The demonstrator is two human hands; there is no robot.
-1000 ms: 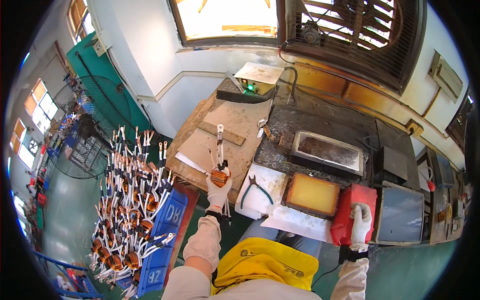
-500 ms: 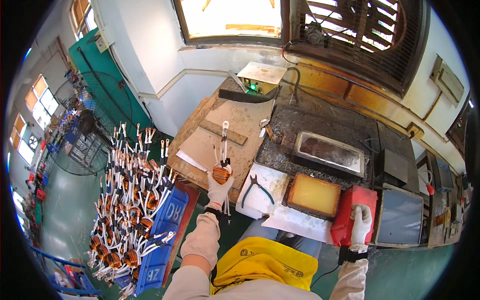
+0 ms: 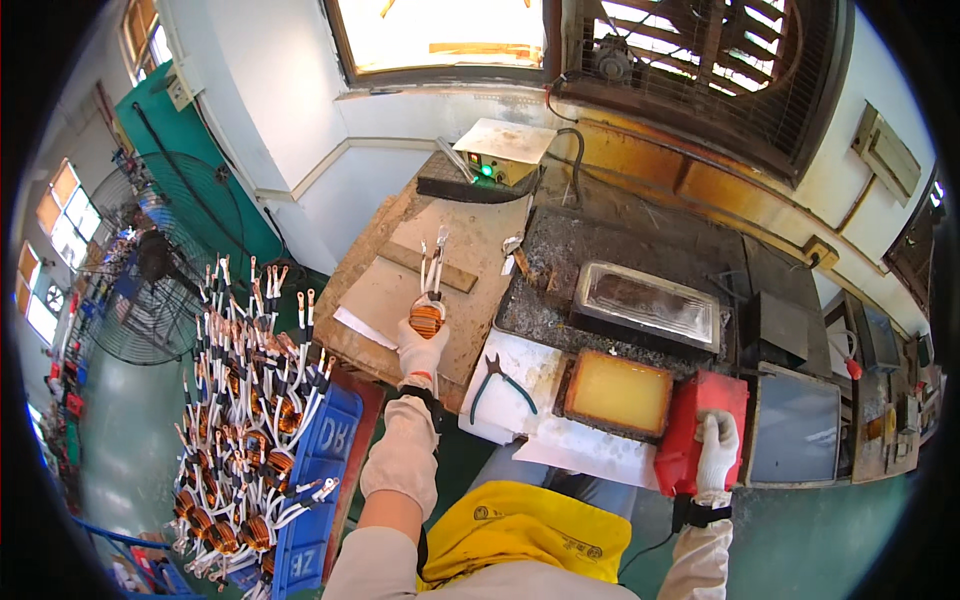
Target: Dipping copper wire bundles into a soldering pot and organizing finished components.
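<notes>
My gloved left hand point(image 3: 422, 347) is closed round a copper-wound coil point(image 3: 426, 319), held over the wooden board. White leads point(image 3: 432, 268) with silvery ends point up from the coil, away from me. My gloved right hand point(image 3: 716, 445) is curled closed against a red box point(image 3: 697, 405) at the right of the bench. What its fingers grip, if anything, is hidden. Left of the red box, a dark-framed tray point(image 3: 618, 392) holds a yellowish material. Open-jawed cutting pliers point(image 3: 500, 388) with teal handles lie on white paper point(image 3: 480, 425).
A blue crate point(image 3: 325, 450) at the left is heaped with similar coils point(image 3: 255, 533), their leads sticking up. A metal-rimmed dark tray point(image 3: 650, 308) stands at the back. A control box point(image 3: 502, 150) with a green light and a wooden strip point(image 3: 428, 266) are on the bench. A fan point(image 3: 150, 255) stands far left.
My left hand has moved the coil slightly forward over the board and turned it, so its leads now stand apart. My right hand stays at the red box. The view has shifted a little.
</notes>
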